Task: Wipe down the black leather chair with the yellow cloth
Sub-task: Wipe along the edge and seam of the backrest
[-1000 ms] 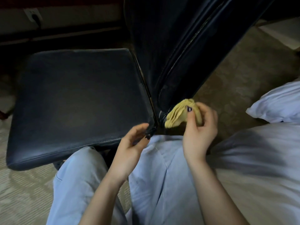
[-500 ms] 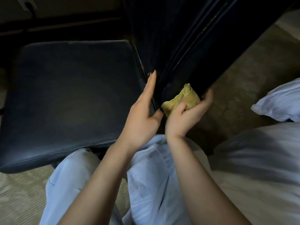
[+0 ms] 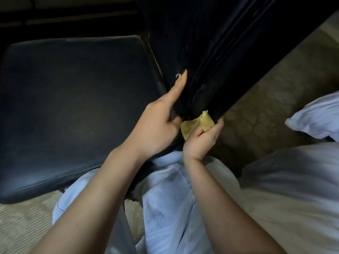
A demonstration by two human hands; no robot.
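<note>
Partly hidden yellow cloth [image 3: 189, 125] in right hand [image 3: 200, 143]

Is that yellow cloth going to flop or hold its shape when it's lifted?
Probably floppy: the yellow cloth is bunched into folds in the right hand. Likely light, since a few fingers hold it. Crumpled and soft-looking, it seems unlikely to roll.

The chair's seat [image 3: 73, 107] was wide open, loads of room to sweep across. The tight bit was its back edge, where the backrest [image 3: 229, 52] rose. The left hand [image 3: 156, 125] lay flat along that seam, and the right hand [image 3: 200, 142] pinched the yellow cloth [image 3: 190, 125] against the backrest's bottom corner. The carpet [image 3: 266, 110] behind lay open, with bedding [image 3: 293, 180] crowding in from the right.
</note>
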